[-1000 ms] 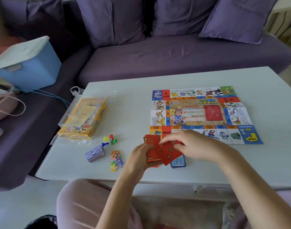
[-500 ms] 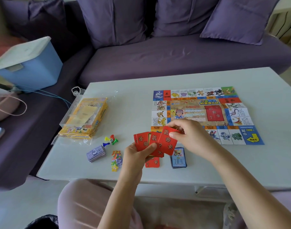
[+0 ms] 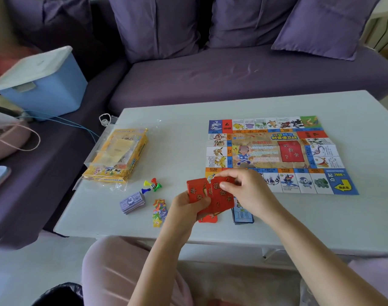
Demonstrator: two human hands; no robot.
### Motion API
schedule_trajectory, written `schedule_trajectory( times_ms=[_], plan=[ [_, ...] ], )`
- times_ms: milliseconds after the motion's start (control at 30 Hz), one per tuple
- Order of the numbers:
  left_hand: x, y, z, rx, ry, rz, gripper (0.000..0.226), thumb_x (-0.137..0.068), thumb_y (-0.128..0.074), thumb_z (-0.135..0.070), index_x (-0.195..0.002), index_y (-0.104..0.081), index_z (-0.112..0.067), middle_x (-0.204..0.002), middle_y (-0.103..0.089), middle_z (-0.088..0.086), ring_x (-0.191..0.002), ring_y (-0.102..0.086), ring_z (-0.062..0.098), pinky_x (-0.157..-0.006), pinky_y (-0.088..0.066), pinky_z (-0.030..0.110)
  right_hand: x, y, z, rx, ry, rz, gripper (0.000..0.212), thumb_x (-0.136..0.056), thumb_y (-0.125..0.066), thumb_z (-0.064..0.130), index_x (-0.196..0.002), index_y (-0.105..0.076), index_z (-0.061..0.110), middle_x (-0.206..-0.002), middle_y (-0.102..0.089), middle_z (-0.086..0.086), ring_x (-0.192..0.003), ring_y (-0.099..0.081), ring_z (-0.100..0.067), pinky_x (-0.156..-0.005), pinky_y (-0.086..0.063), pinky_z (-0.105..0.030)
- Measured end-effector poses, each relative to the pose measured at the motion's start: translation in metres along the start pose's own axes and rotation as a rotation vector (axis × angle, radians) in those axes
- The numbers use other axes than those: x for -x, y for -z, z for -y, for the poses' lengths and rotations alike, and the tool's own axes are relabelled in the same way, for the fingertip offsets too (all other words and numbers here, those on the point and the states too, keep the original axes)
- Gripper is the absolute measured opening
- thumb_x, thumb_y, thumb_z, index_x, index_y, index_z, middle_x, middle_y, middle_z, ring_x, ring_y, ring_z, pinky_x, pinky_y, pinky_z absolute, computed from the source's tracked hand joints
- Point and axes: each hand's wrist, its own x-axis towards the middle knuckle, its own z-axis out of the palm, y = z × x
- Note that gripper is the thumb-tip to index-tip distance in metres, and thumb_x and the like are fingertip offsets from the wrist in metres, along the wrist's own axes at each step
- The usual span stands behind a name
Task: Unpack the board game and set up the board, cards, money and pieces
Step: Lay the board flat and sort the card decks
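we saw the left hand gripping a fan of red cards above the table's near edge, right hand pinching one card; board lay unfolded just beyond.

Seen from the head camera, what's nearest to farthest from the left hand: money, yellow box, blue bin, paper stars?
1. Stars, beside the left hand.
2. Money, farther left.
3. Yellow box, farther back-left.
4. Blue bin, on the sofa.
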Motion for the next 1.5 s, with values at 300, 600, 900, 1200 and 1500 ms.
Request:
schedule_trajectory(
  times_ms=[300, 600, 900, 1200, 1500],
  plan=[
    [-0.001, 0.016, 0.006, -0.081, -0.045, -0.181, 0.017, -0.077, -0.072, 0.004, -0.087, -0.063, -0.006, -0.075, -0.074, 0.002, -0.069, -0.072, 0.016, -0.060, -0.057, 0.022, -0.009, -0.016, -0.005, 0.031, -0.044, 0.019, 0.024, -0.088, -0.068, 0.021, -0.112, -0.069, 0.017, -0.109, -0.071, 0.000, -0.094, -0.066, -0.013, -0.082, -0.056, -0.030],
    [-0.017, 0.046, 0.002, -0.377, 0.074, -0.334, 0.011, -0.090, -0.059, -0.001, -0.084, -0.062, -0.009, -0.082, -0.068, 0.008, -0.076, -0.067, 0.023, -0.075, -0.058, 0.041, -0.017, -0.023, -0.012, 0.085, -0.111, 0.044, 0.016, -0.087, -0.068, 0.015, -0.102, -0.073, 0.012, -0.088, -0.073, -0.002, -0.064, -0.065, -0.010, -0.063, -0.053, -0.022],
    [-0.011, 0.046, 0.001, -0.081, 0.239, -0.223, 0.008, -0.088, -0.060, 0.001, -0.088, -0.056, -0.006, -0.088, -0.068, 0.014, -0.081, -0.066, 0.025, -0.083, -0.054, 0.041, -0.012, -0.048, -0.021, 0.363, -0.038, 0.013, 0.033, -0.096, -0.054, 0.022, -0.127, -0.061, 0.015, -0.121, -0.066, -0.001, -0.110, -0.061, -0.015, -0.094, -0.046, -0.026],
    [-0.013, 0.048, 0.005, -0.113, 0.235, -0.225, 0.006, -0.089, -0.060, -0.001, -0.088, -0.057, -0.007, -0.091, -0.068, 0.015, -0.086, -0.065, 0.027, -0.086, -0.053, 0.044, -0.004, -0.036, -0.016, 0.721, 0.155, 0.412, 0.078, -0.079, -0.075, 0.028, -0.145, -0.033, 0.019, -0.138, -0.039, 0.000, -0.119, -0.045, -0.018, -0.096, -0.043, -0.030],
    [-0.014, 0.045, 0.006, -0.114, 0.296, -0.179, 0.014, -0.092, -0.055, -0.004, -0.104, -0.059, 0.002, -0.100, -0.068, 0.026, -0.086, -0.068, 0.036, -0.067, -0.059, 0.039, -0.009, -0.056, -0.015, 0.686, 0.198, 0.429, 0.064, -0.075, -0.074, 0.015, -0.129, -0.040, 0.014, -0.124, -0.043, -0.007, -0.107, -0.048, -0.021, -0.086, -0.046, -0.032]
  ],
)
